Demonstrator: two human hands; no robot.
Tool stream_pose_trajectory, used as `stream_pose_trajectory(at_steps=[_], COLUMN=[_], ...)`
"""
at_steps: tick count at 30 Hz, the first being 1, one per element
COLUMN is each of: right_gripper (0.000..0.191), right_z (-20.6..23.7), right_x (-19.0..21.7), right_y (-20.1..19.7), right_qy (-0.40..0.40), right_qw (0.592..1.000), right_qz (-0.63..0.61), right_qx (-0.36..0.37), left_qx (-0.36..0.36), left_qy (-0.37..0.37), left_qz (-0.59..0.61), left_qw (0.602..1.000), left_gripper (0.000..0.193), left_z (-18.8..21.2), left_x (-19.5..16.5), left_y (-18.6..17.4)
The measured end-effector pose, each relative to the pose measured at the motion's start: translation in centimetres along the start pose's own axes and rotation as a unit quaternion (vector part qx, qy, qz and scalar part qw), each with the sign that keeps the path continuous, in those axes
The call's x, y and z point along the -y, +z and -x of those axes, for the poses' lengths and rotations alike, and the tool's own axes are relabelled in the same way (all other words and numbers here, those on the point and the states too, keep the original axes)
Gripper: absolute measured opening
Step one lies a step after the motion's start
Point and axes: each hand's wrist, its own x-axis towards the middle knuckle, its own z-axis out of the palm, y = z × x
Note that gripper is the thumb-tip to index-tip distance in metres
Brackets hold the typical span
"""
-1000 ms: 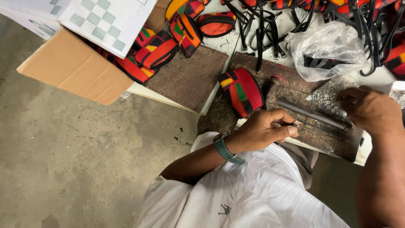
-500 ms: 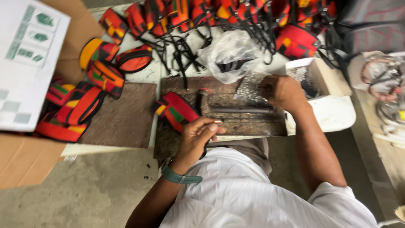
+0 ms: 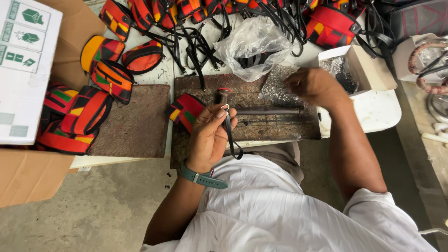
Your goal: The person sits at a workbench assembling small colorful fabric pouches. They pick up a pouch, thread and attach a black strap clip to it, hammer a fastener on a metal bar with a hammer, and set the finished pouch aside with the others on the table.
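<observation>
Two hands busy — left hand (image 3: 211,135) pinches a black strap (image 3: 230,135) by its ring; right hand (image 3: 315,86) curled, fingertips in loose metal bits (image 3: 276,86) — hammer (image 3: 261,110) between.

Black strap (image 3: 229,133), hanging looped

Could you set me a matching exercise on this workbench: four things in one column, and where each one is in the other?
Things:
1. black strap
2. clear plastic bag
3. small white box
4. metal rod

Places:
A. flat on the rusty plate
B. beyond the right hand
C. in the left hand
D. among the straps at the table's far side

Pairs: 1-C, 2-D, 3-B, 4-A
</observation>
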Motion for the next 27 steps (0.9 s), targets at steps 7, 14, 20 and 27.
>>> stream_pose_trajectory(at_steps=[7, 14, 20, 27], right_gripper=[0.009, 0.012, 0.01, 0.011], right_z=[-1.2, 3.9, 4.6, 1.4], right_x=[-2.2, -6.2, -7.1, -3.1], right_y=[-7.6, -9.6, -8.6, -7.1], right_qy=[0.021, 0.101, 0.131, 0.026], right_qw=[0.983, 0.981, 0.972, 0.991], right_qz=[0.066, 0.118, 0.172, 0.084], right_qx=[-0.167, -0.114, -0.094, -0.1], left_qx=[-0.05, -0.059, -0.044, -0.044], left_qy=[0.032, 0.025, 0.026, 0.035], left_qz=[-0.019, -0.032, -0.038, -0.034], left_qw=[0.998, 0.997, 0.998, 0.998], left_gripper=[0.013, 0.013, 0.012, 0.012], left_z=[2.3, 2.7, 2.5, 2.3], left_x=[-2.1, -1.8, -1.3, -1.5], left_y=[-0.9, -1.8, -1.5, -1.8])
